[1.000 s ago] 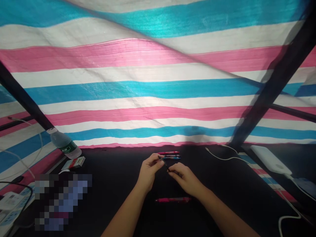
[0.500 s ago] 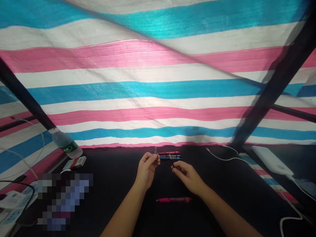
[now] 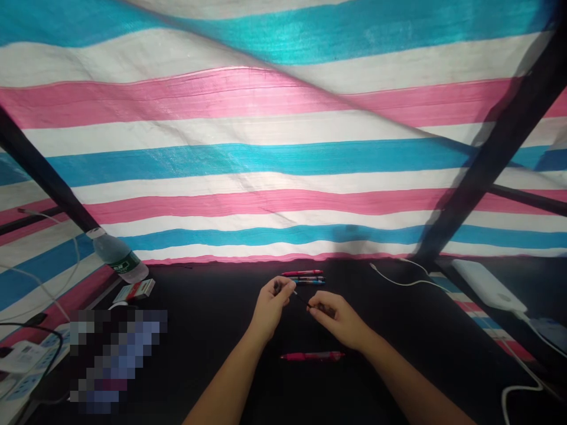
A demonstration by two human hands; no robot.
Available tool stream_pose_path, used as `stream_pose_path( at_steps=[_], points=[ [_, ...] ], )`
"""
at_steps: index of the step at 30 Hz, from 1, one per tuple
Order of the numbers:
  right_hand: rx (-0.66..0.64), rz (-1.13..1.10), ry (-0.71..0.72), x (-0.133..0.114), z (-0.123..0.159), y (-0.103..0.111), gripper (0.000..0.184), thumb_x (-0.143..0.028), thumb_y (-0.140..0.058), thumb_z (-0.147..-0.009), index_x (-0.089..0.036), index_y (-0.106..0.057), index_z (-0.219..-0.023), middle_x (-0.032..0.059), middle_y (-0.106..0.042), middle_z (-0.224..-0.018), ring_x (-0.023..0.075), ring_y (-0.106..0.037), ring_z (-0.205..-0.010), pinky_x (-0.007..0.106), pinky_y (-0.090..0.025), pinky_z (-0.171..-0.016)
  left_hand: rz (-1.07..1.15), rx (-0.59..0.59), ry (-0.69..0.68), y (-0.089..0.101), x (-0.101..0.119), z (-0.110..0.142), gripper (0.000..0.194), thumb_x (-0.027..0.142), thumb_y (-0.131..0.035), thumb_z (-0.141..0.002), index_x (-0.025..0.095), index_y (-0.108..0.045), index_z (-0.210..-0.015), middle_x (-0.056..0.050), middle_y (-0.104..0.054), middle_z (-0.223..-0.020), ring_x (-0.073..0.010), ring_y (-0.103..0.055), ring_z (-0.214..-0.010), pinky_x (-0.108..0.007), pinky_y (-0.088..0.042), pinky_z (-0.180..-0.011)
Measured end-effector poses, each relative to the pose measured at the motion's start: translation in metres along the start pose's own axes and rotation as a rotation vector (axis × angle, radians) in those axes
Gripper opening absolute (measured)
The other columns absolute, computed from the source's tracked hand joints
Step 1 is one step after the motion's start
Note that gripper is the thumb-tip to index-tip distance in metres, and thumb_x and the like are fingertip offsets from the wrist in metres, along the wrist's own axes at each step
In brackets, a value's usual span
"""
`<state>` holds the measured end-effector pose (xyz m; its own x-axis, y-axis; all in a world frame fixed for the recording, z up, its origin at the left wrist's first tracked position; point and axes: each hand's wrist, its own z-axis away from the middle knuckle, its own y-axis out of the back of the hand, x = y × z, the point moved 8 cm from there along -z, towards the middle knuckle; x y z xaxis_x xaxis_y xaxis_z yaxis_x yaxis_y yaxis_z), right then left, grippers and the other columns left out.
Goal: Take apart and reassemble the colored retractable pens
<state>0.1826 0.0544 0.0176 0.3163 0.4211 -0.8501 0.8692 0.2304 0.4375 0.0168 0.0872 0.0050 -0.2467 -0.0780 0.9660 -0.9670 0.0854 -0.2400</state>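
My left hand (image 3: pixel 269 307) is closed on a small dark pen part, mostly hidden by the fingers. In a pinch, my right hand (image 3: pixel 337 317) holds a thin dark pen refill (image 3: pixel 302 299), whose light tip slants up to the left fingertips. Whether the refill enters the part in the left hand I cannot tell. Below both hands, a red pen (image 3: pixel 312 356) lies crosswise on the black table (image 3: pixel 212 330). Behind them lie another red pen (image 3: pixel 303 273) and a blue pen (image 3: pixel 313 282), close together.
A water bottle (image 3: pixel 119 257) and a small box (image 3: pixel 135 290) stand at the left, near a blurred patch and a power strip (image 3: pixel 22 381). On the right are a white power bank (image 3: pixel 487 286) and white cables (image 3: pixel 407 283). A striped sheet (image 3: pixel 266 159) closes off the back.
My left hand has tilted, lowering its pen part from upright. The refill in my right hand has swung leftward, bringing its tip to the left fingers.
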Motion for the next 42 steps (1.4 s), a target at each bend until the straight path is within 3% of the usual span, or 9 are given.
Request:
stream_pose_path(
  at_steps=[4,9,12,17,24,30,42],
  points=[
    [0.020,0.011,-0.005,0.002,0.000,0.000,0.026,-0.041,-0.060,-0.099,-0.020,-0.070,-0.086,0.0009,-0.061,-0.075,0.0173,-0.054,-0.068,0.028,-0.040,-0.061,-0.214,-0.005,-0.092,0.002,0.009,0.002,0.033,0.047,-0.078,-0.085,0.018,-0.065,-0.073,0.005,-0.048,-0.060,-0.0119,-0.042,-0.057,-0.025,-0.031,-0.056],
    [0.022,-0.012,-0.060,0.011,0.000,-0.004,0.028,-0.042,-0.061,-0.099,-0.020,-0.076,-0.106,0.0020,-0.067,-0.077,0.0181,-0.058,-0.068,0.029,-0.043,-0.061,-0.300,-0.106,-0.118,-0.010,0.008,0.008,0.028,0.043,-0.067,-0.094,0.019,-0.067,-0.081,0.001,-0.063,-0.067,-0.0129,-0.049,-0.056,-0.026,-0.036,-0.058],
    [0.025,-0.014,-0.070,0.013,-0.001,-0.003,0.028,-0.042,-0.060,-0.099,-0.020,-0.076,-0.105,0.0026,-0.070,-0.079,0.0187,-0.061,-0.069,0.029,-0.045,-0.062,-0.311,-0.063,-0.132,-0.007,0.007,0.007,0.026,0.043,-0.067,-0.095,0.018,-0.072,-0.088,-0.003,-0.069,-0.074,-0.0125,-0.050,-0.057,-0.026,-0.037,-0.057],
    [0.056,-0.051,-0.086,0.014,-0.003,0.003,0.032,-0.045,-0.055,-0.102,-0.019,-0.073,-0.101,0.0019,-0.069,-0.075,0.0194,-0.064,-0.071,0.029,-0.047,-0.065,-0.095,0.084,-0.092,0.008,0.004,0.000,0.028,0.042,-0.078,-0.085,0.016,-0.073,-0.091,-0.006,-0.073,-0.078,-0.0114,-0.052,-0.058,-0.024,-0.038,-0.055],
    [0.050,-0.263,-0.092,0.014,-0.003,0.001,0.026,-0.047,-0.053,-0.103,-0.022,-0.058,-0.109,0.0046,-0.075,-0.085,0.0206,-0.065,-0.079,0.035,-0.050,-0.076,0.325,0.068,0.137,-0.002,-0.010,0.002,0.039,0.035,-0.092,-0.072,0.012,-0.072,-0.095,-0.012,-0.077,-0.090,-0.0082,-0.054,-0.060,-0.020,-0.036,-0.052],
    [0.082,-0.359,-0.101,0.018,-0.004,0.001,0.031,-0.054,-0.052,-0.102,-0.024,-0.051,-0.108,0.0060,-0.074,-0.088,0.0201,-0.063,-0.076,0.035,-0.050,-0.075,0.382,0.050,0.206,-0.009,-0.013,0.005,0.041,0.038,-0.093,-0.071,0.011,-0.072,-0.093,-0.012,-0.077,-0.087,-0.0084,-0.054,-0.060,-0.020,-0.036,-0.051],
    [0.115,-0.429,-0.077,0.024,-0.004,0.002,0.032,-0.055,-0.052,-0.103,-0.024,-0.052,-0.106,0.0059,-0.071,-0.089,0.0182,-0.058,-0.071,0.033,-0.048,-0.068,0.441,0.033,0.277,-0.009,-0.014,0.008,0.036,0.034,-0.094,-0.072,0.014,-0.072,-0.093,-0.011,-0.078,-0.093,-0.0118,-0.067,-0.071,-0.018,-0.045,-0.058]
  ],
)
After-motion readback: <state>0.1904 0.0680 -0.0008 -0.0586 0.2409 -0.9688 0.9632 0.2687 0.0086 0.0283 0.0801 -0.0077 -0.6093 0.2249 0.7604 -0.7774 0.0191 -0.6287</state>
